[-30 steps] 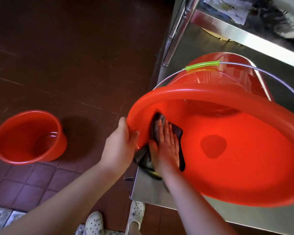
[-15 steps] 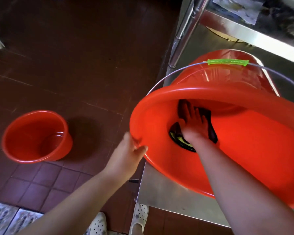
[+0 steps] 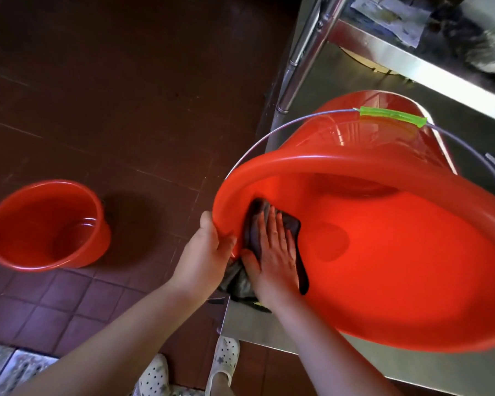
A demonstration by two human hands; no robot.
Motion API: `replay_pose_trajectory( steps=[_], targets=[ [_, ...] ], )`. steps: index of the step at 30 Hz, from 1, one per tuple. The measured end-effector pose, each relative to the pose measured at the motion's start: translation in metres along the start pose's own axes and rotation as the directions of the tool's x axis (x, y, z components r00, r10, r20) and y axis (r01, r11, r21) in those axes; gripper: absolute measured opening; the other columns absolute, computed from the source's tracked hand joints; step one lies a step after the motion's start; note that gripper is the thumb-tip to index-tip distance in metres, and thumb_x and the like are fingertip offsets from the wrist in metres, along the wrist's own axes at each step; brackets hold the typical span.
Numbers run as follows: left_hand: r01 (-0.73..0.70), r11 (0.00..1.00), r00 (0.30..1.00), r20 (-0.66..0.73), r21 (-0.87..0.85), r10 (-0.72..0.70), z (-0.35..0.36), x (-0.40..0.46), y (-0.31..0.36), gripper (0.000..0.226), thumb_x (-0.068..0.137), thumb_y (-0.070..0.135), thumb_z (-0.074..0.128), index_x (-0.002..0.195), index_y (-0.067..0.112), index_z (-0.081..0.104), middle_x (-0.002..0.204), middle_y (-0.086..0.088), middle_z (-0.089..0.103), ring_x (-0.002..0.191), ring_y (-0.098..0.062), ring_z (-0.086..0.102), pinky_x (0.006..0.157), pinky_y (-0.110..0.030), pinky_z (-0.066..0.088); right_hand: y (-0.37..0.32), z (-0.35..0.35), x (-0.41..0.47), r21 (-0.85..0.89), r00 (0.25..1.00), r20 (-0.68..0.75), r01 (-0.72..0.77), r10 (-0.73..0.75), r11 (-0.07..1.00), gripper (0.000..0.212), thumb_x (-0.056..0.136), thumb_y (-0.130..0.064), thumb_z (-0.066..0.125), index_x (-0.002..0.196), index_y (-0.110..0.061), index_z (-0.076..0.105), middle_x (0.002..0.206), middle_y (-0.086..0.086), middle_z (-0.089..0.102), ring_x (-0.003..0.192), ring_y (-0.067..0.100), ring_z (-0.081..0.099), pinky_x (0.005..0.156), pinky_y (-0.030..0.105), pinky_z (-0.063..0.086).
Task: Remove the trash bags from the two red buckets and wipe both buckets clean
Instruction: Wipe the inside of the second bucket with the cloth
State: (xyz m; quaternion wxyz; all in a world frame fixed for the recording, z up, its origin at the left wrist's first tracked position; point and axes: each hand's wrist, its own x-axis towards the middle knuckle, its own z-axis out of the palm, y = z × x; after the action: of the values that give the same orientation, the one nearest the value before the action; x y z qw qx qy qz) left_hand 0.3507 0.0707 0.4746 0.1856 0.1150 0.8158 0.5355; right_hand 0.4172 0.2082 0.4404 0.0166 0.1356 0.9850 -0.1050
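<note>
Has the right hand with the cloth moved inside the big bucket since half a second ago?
Yes. The right hand with the cloth slid from deep inside the bucket back to its near-left rim, beside the left hand.

Big bucket [image 3: 383,267] tipped on steel shelf [image 3: 312,95]; small bucket [image 3: 45,224] on floor [image 3: 126,95].

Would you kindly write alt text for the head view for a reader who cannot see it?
A right hand presses a dark cloth flat against the inside wall of a large red bucket tipped on a steel table, while the left hand holds its rim. A smaller red bucket stands upright on the tiled floor.
</note>
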Motion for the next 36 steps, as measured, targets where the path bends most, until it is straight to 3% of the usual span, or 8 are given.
replay_pose_trajectory(
  steps=[3, 9, 15, 17, 20, 28, 32, 36],
  targets=[
    [-0.109, 0.992, 0.993, -0.036, 0.069, 0.112, -0.019, 0.009, 0.015, 0.028, 0.090, 0.020, 0.060, 0.086, 0.030, 0.034, 0.070, 0.008, 0.053, 0.066, -0.017, 0.055, 0.062, -0.036, 0.042, 0.020, -0.006, 0.026, -0.006, 1.000, -0.004, 0.017, -0.017, 1.000, 0.068, 0.088, -0.055, 0.015, 0.144, -0.027, -0.013, 0.156, -0.001, -0.012, 0.147, 0.019, -0.005, 0.119, 0.036, 0.001],
    [-0.252, 0.959, 0.965, -0.047, 0.127, 0.260, -0.051, 0.026, 0.036, 0.026, 0.083, 0.039, 0.061, 0.103, 0.037, 0.043, 0.079, 0.012, 0.057, 0.074, -0.006, 0.058, 0.070, -0.036, 0.051, 0.086, -0.022, 0.093, -0.112, 0.986, 0.061, -0.145, 0.152, 0.983, 0.069, 0.098, -0.040, 0.036, 0.150, -0.023, -0.006, 0.160, 0.000, -0.005, 0.147, 0.020, 0.004, 0.116, 0.037, 0.011],
    [-0.018, 0.970, 0.997, -0.075, -0.244, 0.000, -0.013, 0.017, -0.001, 0.032, 0.078, 0.034, 0.071, 0.098, 0.036, 0.045, 0.088, 0.016, 0.059, 0.081, 0.003, 0.060, 0.068, -0.010, 0.045, 0.093, -0.020, 0.108, -0.173, 0.955, 0.039, -0.285, 0.295, 0.943, 0.065, 0.097, -0.044, 0.028, 0.151, -0.029, -0.005, 0.160, -0.005, -0.002, 0.146, 0.017, 0.005, 0.117, 0.041, 0.009],
    [0.077, 0.980, 0.997, -0.010, -0.181, -0.080, -0.002, 0.012, -0.017, 0.025, 0.087, 0.023, 0.065, 0.091, 0.032, 0.042, 0.084, 0.015, 0.058, 0.082, -0.009, 0.061, 0.067, -0.018, 0.048, 0.084, -0.021, 0.107, -0.178, 0.946, 0.050, -0.306, 0.319, 0.935, 0.064, 0.097, -0.045, 0.026, 0.151, -0.030, -0.004, 0.160, -0.005, -0.002, 0.146, 0.018, 0.005, 0.117, 0.042, 0.007],
    [0.115, 0.983, 0.992, -0.028, -0.146, -0.120, -0.002, 0.014, -0.023, 0.017, 0.092, 0.017, 0.057, 0.093, 0.020, 0.040, 0.078, 0.003, 0.057, 0.080, -0.029, 0.063, 0.075, -0.049, 0.054, 0.055, -0.017, 0.095, -0.140, 0.936, 0.021, -0.346, 0.352, 0.928, 0.065, 0.096, -0.046, 0.028, 0.152, -0.027, 0.000, 0.160, -0.002, 0.003, 0.146, 0.020, 0.007, 0.117, 0.043, 0.006],
    [0.065, 0.998, 0.990, -0.128, -0.002, -0.065, -0.012, 0.002, 0.000, 0.017, 0.092, 0.018, 0.055, 0.102, 0.016, 0.042, 0.092, -0.007, 0.064, 0.088, -0.033, 0.062, 0.077, -0.048, 0.050, -0.028, 0.011, 0.003, -0.014, 0.995, -0.040, -0.090, 0.089, 0.996, 0.070, 0.088, -0.052, 0.013, 0.146, -0.027, -0.019, 0.159, 0.002, -0.009, 0.146, 0.019, -0.007, 0.117, 0.037, -0.001],
    [-0.024, 0.999, 0.995, -0.097, 0.031, 0.027, -0.023, -0.004, 0.016, 0.015, 0.093, 0.019, 0.053, 0.093, 0.019, 0.038, 0.082, -0.003, 0.059, 0.079, -0.031, 0.060, 0.071, -0.047, 0.049, -0.012, 0.006, 0.011, 0.097, 0.998, -0.064, 0.018, -0.012, 0.995, 0.068, 0.089, -0.051, 0.018, 0.146, -0.031, -0.014, 0.157, -0.003, -0.012, 0.146, 0.014, -0.009, 0.117, 0.031, -0.004],
    [-0.126, 0.986, 0.986, -0.092, 0.105, 0.136, -0.036, -0.004, 0.033, 0.027, 0.092, 0.020, 0.055, 0.083, 0.029, 0.031, 0.073, 0.004, 0.048, 0.070, -0.029, 0.053, 0.061, -0.040, 0.042, 0.029, -0.006, 0.048, 0.054, 0.999, -0.020, -0.037, 0.038, 0.998, 0.066, 0.091, -0.049, 0.026, 0.145, -0.027, -0.005, 0.158, 0.001, -0.001, 0.146, 0.015, 0.001, 0.117, 0.034, 0.006]
  ],
)
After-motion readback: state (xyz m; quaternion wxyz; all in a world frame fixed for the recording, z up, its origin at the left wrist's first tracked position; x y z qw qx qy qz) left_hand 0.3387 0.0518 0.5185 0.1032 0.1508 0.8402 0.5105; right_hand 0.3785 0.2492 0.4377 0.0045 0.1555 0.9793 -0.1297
